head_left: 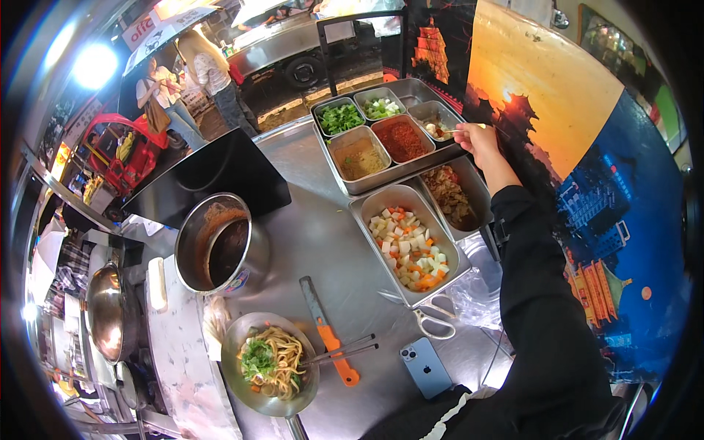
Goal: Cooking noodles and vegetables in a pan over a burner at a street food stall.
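Note:
My right hand (481, 144), at the end of a black sleeve, reaches to the far right and is closed around the thin, light handle of what looks like a spoon (449, 132). The other end dips into a small steel tub (425, 110) with a pale, wet seasoning at the bottom. Beside that tub sit chopped green herbs (341, 119), chopped scallions (381, 108), red chili flakes (402, 139) and a tan powder (358, 159). Nearer me, a metal pan (233, 345) holds noodles (287, 350) topped with greens, chopsticks (345, 352) resting in it. My left hand is out of view.
Diced vegetables (408, 246) and a brown cooked mix (451, 192) fill two larger steel trays. A deep pot (253, 231) of dark sauce stands left. An orange-handled blade (331, 337), scissors (434, 327) and a blue phone (427, 368) lie on the metal counter (293, 253). People (213, 70) stand beyond.

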A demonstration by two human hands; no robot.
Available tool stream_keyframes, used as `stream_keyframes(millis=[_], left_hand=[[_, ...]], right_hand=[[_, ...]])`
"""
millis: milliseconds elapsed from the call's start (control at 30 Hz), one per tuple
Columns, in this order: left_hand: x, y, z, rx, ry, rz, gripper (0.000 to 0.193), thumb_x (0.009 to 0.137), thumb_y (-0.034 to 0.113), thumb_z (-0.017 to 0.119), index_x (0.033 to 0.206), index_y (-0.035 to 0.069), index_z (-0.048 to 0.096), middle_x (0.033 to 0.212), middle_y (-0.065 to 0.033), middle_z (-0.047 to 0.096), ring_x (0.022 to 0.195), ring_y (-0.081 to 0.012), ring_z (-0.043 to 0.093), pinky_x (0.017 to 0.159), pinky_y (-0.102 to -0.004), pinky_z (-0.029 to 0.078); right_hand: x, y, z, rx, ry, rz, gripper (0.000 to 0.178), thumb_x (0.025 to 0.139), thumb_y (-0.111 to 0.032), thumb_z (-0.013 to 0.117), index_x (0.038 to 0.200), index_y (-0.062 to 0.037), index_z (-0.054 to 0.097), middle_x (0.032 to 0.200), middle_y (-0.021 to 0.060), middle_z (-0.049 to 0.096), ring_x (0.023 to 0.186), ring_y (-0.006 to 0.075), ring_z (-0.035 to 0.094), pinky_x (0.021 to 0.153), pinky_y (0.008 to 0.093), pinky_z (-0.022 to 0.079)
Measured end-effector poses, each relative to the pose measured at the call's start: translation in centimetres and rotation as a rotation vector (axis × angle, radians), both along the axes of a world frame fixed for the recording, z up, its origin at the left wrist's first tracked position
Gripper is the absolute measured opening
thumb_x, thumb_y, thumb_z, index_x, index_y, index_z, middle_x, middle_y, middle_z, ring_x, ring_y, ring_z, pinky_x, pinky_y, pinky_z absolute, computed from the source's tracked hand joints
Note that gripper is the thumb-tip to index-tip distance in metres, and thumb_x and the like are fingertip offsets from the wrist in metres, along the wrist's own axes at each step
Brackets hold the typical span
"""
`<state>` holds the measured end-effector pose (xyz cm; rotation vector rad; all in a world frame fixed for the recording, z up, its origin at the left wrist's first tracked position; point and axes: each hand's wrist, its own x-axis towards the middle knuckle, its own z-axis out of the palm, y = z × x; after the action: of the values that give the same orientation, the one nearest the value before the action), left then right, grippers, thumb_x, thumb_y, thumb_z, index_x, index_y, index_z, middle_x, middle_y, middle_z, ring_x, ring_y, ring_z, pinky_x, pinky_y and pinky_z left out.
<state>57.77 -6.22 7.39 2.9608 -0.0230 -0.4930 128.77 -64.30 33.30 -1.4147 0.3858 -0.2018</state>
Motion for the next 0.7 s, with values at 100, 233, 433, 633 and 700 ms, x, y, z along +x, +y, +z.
stream_keyframes(millis=[100,233,433,633,700], left_hand=[[0.3,0.4,-0.6,0.006,-0.028,-0.027,0.019,0.089,0.025,0.046,0.098,0.014,0.059,0.093,-0.0037,0.061,0.072,-0.0203,0.057,0.064,-0.0332,0.048],[-0.8,0.7,-1.1,0.020,-0.057,-0.043,0.019,0.089,0.025,0.045,0.095,0.014,0.059,0.090,-0.0029,0.061,0.068,-0.0192,0.056,0.062,-0.0321,0.048],[-5.3,0.7,-1.9,0.026,-0.080,-0.031,0.019,0.090,0.025,0.044,0.091,0.014,0.060,0.086,-0.0016,0.061,0.063,-0.0175,0.056,0.059,-0.0305,0.048],[-19.5,-9.3,-0.9,-0.031,-0.021,0.186,0.021,0.090,0.025,0.043,0.087,0.014,0.061,0.081,-0.0003,0.062,0.059,-0.0158,0.055,0.056,-0.0289,0.047],[-15.9,-9.2,1.9,-0.531,0.317,0.898,0.019,0.085,0.025,0.052,0.078,0.009,0.061,0.064,-0.0005,0.059,0.058,-0.0129,0.055,0.055,-0.0298,0.045]], right_hand=[[-0.2,0.0,-1.0,0.168,-0.021,-0.061,0.014,0.079,-0.008,0.061,0.089,0.0008,0.063,0.078,0.0098,0.066,0.065,0.0142,0.063,0.051,0.0183,0.048],[-0.5,0.3,-1.2,0.348,-0.078,-0.141,0.009,0.080,-0.005,0.060,0.086,0.0024,0.060,0.072,0.0111,0.065,0.061,0.0163,0.064,0.047,0.0194,0.050],[-1.0,1.3,1.0,0.277,-0.150,-0.188,0.007,0.083,-0.007,0.059,0.086,-0.0006,0.061,0.072,0.0097,0.066,0.059,0.0155,0.064,0.046,0.0191,0.048],[-4.0,5.5,5.4,0.225,-0.238,0.195,0.010,0.085,-0.012,0.060,0.089,-0.0028,0.062,0.078,0.0089,0.066,0.067,0.0117,0.065,0.052,0.0160,0.050],[-8.3,7.8,7.9,0.242,-0.191,0.270,0.021,0.087,-0.015,0.058,0.102,-0.0009,0.062,0.088,0.0070,0.067,0.075,0.0118,0.065,0.059,0.0150,0.051]])
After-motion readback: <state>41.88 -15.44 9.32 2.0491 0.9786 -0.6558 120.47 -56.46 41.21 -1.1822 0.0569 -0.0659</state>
